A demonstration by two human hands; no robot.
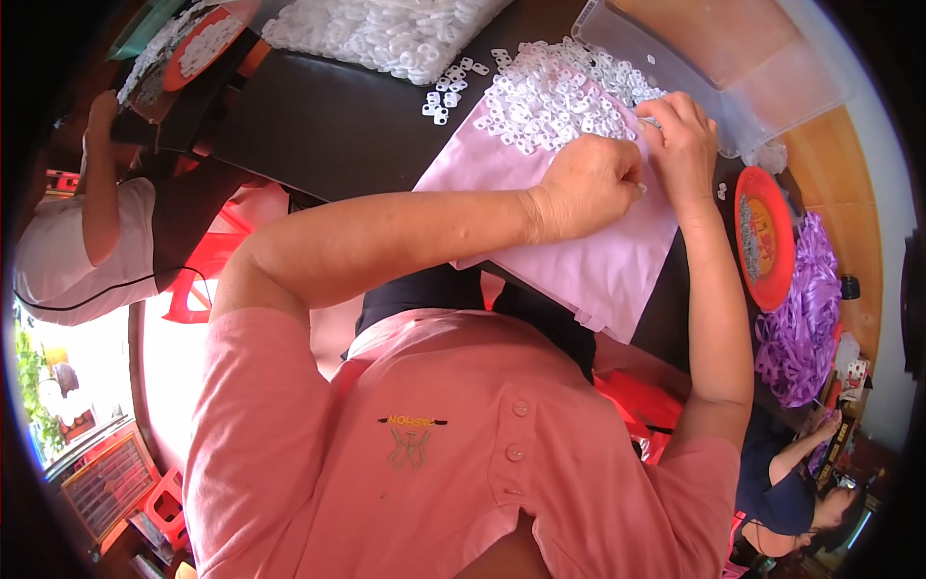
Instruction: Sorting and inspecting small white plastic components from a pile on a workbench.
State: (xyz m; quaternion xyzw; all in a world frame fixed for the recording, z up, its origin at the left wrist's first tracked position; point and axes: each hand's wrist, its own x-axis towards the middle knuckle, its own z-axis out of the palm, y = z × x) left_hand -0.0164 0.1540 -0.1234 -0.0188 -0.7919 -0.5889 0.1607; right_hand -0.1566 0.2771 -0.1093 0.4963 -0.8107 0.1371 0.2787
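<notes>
A heap of small white plastic pieces with dark-looking holes [564, 96] lies on a pink cloth [588, 275] spread over the dark table's near edge. Over the cloth, just below the heap, my left hand [590, 183] is closed, and a small white plastic piece shows at its fingertips. My right hand [683, 145] is at the heap's right edge, fingers bent and thumb tip close to them. What it pinches, if anything, is too small to make out.
A large clear bag of white rings [386, 37] lies at the back. A clear plastic bin [714, 72] stands back right. Right of the cloth are a red plate with grey bits [779, 265] and purple ribbons [805, 309]. Other people [87, 232] sit left and lower right.
</notes>
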